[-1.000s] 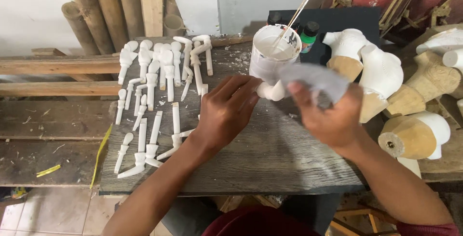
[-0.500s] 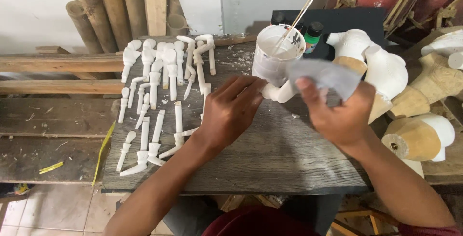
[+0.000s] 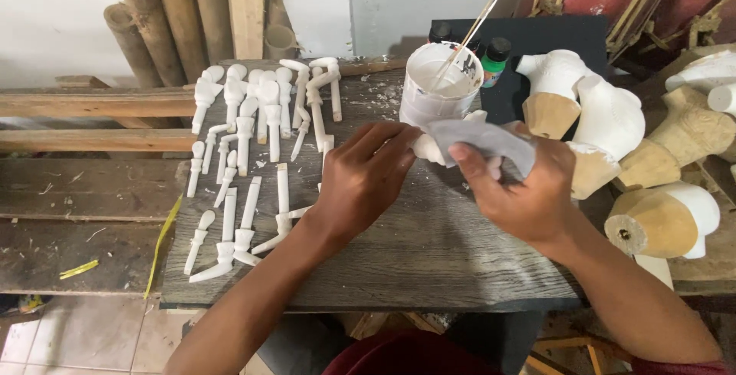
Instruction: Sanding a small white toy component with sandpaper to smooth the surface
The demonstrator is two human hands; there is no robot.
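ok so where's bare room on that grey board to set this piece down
The near half of the grey board is bare, from under the left hand and right hand down to its front edge. The left side is crowded with rows of small white parts. The back is taken by the white paint cup, and carved heads line the right edge.

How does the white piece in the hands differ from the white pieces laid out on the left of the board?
The white piece in the hands is held off the board between the left hand and the right hand, under a grey sheet; the laid-out pieces lie flat and untouched. The held one looks stubby and rounded, mostly hidden; the laid-out ones are slender and stick-like. Both are white.
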